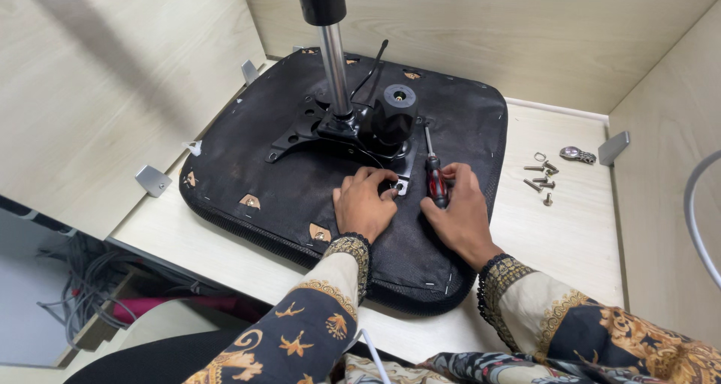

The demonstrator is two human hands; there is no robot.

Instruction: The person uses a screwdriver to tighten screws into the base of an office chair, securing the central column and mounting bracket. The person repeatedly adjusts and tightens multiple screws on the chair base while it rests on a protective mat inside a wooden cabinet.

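Upside down on a pale wooden desk (571,234) lies a black chair seat (285,181), its fabric underside facing up and its near edge hanging slightly past the desk's front edge. Bolted to the middle of the seat is a black metal mechanism plate (330,132), from which a chrome gas-lift column (334,68) rises toward the top of the view, with a round black knob (396,110) just beside it on the right. The left hand (364,204) rests on the seat fabric near the plate's front right corner, its fingertips curled together on a small silvery bracket or washer (401,187) at that corner; whether they actually pinch it cannot be told. The right hand (460,207) lies just beside the left, thumb and fingers closed around the red-and-black handle of a screwdriver (435,177), whose thin shaft points away from the person toward the plate's right edge. Both wrists wear dark sleeves with gold patterning. Toward the desk's right side, well apart from the seat, sits a small cluster of loose silver bolts (542,181), with a small shiny metal piece (577,155) just beyond them near the back right corner. Small metal brackets (152,179) join the side panels to the desk.
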